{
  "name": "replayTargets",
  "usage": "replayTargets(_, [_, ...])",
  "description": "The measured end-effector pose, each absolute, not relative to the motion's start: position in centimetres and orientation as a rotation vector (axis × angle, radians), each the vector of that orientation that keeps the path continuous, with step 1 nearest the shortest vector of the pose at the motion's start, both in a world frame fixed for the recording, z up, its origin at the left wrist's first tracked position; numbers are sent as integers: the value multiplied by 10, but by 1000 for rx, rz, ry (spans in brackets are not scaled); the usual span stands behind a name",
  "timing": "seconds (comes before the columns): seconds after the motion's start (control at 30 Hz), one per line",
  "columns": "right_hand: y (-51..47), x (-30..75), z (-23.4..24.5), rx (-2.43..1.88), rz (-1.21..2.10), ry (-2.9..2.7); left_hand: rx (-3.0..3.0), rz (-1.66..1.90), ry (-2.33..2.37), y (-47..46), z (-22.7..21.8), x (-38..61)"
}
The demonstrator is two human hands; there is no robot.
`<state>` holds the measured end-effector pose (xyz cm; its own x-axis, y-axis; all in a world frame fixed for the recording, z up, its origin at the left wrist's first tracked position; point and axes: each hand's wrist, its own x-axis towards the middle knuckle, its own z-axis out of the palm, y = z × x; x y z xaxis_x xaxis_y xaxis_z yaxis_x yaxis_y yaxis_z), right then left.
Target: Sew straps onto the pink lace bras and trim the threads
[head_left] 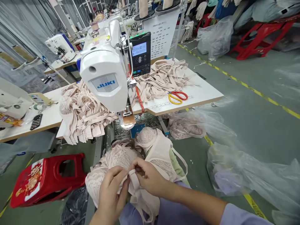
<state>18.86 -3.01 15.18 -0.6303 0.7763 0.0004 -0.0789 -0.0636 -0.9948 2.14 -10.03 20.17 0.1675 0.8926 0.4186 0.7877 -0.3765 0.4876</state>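
Over my lap, my left hand (113, 189) and my right hand (148, 178) meet at the fingertips, both pinching a pale pink bra strap (134, 181). The strap hangs down between them in loops. Under and beyond my hands lie pale pink bras (161, 147) with lace cups, piled on my lap. The lace cup (119, 156) of one sits just beyond my left fingers. Beyond the pile stands the white JUKI sewing machine (103, 75), its needle area above a small brown plate (128, 120). The exact spot where the fingertips grip is partly hidden.
Heaps of pink bra pieces (84, 112) lie left of the machine and more straps (161, 78) behind it. Red-and-yellow scissors (177, 97) rest on the white table (203, 90) near a clear ruler (164, 104). A red stool (51, 178) stands left; plastic bags (246, 172) cover floor at right.
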Motion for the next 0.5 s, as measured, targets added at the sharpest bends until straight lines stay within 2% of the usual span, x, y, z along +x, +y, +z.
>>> replayTargets(0.13, [-32, 186, 151, -633, 2179, -1268, 2280, 955, 1537, -89, 201, 28])
replayTargets(0.2, [-37, 194, 152, -589, 2242, -1200, 2072, 957, 1662, -85, 205, 30])
replayTargets(0.33, [-62, 211, 154, -677, 1917, -1371, 1622, 897, 2061, -75, 216, 32])
replayTargets(0.5, [-95, 185, 134, -791, 1860, -1873, 1879, 554, 2097, -59, 228, 40])
